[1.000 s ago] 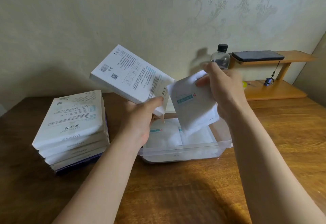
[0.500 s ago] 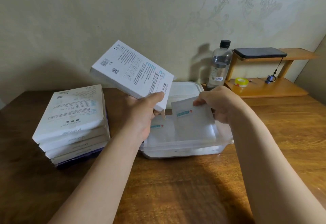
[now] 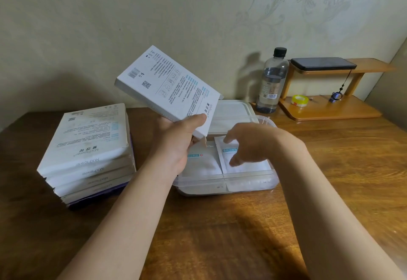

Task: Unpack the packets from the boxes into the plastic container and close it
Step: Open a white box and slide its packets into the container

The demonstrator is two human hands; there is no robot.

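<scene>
Left hand (image 3: 176, 147): thumb on top, fingers curled underneath, gripping the near lower corner of a white box (image 3: 169, 85). The box is raised and tilted with its printed back up, and its body runs up and away to the left from the grip. A loose flap hangs just past the thumb, above the plastic container (image 3: 242, 186).

Right hand (image 3: 248, 143): fingers loose and spread, holding nothing, palm down over the container's right half. It is motion-blurred, so I cannot tell whether the fingertips touch what lies beneath.

Directly under those fingers lies the right packet (image 3: 246, 168), flat, with its blue label toward the far edge. Just left of it, below the left hand, is the left packet (image 3: 200, 163), also flat. The two lie side by side in the container; I cannot tell whether their edges overlap.

The lid (image 3: 231, 110) lies beyond both hands, behind the container, partly hidden by the box. The stack of boxes (image 3: 88, 147) stands well to the left of the left hand, on the table (image 3: 220, 235).

Change: one second ago the right hand pinched this right packet in the air, close beside the box's lower end. Half a second ago the packet was low over the container, with the fingers still pinching its far edge. Now the packet is down and the pinch has let go. The left hand's hold and the box's tilt are much the same throughout.
</scene>
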